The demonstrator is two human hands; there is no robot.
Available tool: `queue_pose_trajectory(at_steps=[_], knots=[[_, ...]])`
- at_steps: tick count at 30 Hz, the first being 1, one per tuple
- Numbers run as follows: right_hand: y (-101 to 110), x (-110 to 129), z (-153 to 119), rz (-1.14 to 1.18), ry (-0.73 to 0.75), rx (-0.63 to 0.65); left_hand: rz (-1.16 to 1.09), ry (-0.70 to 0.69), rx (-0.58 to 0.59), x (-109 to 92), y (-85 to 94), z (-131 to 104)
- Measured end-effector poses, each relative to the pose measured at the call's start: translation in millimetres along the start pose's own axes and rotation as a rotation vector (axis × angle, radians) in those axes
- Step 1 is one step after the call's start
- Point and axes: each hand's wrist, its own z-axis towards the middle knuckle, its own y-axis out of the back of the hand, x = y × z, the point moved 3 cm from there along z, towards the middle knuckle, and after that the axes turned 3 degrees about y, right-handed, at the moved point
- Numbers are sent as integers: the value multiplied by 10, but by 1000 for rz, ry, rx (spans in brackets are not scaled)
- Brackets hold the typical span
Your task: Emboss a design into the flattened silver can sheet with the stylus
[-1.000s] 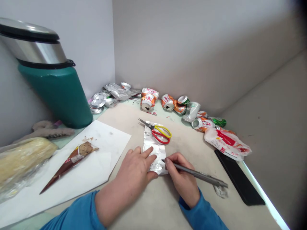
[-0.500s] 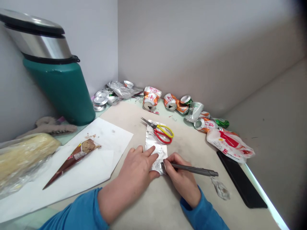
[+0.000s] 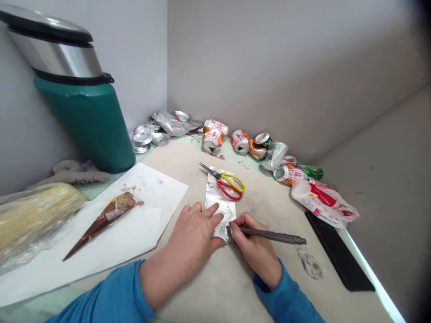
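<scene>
Scissors (image 3: 217,174) lying across the foil strip (image 3: 215,195)

So the scissors are hogging the strip's far end, their red and yellow handles poking past its right side. Dented cans (image 3: 239,141) are lining the back, and can ends (image 3: 143,134) are piling up beside a big green bottle (image 3: 87,121). Over left, a cone wrapper (image 3: 103,224) is lying on white paper (image 3: 144,233) near a bagged yellow lump (image 3: 40,211). Over right, a red-and-white packet (image 3: 323,202) is overlapping a black slab (image 3: 336,251), phone-looking.

The strip's near end is sitting between the hands: left hand (image 3: 193,233) is resting on it, fingers spreading wide, and right hand (image 3: 256,249) is pinching a pen (image 3: 269,234), tip by the dimpled patch.

Room-wise, beige mat (image 3: 202,287) is showing between the forearms. A crumpled scrap (image 3: 311,264) is sitting just off the pen's back end, and the slab is running alongside the bright right edge.

The mat is covering much of a pale green tabletop (image 3: 37,309), with grayish walls (image 3: 286,58) meeting behind.
</scene>
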Motion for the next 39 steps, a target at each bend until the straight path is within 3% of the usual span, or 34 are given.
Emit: queue_pose_trajectory(at_steps=[39], knots=[[0,15,-7,-16,29,-2,10,0,-9,-1,-1,7]])
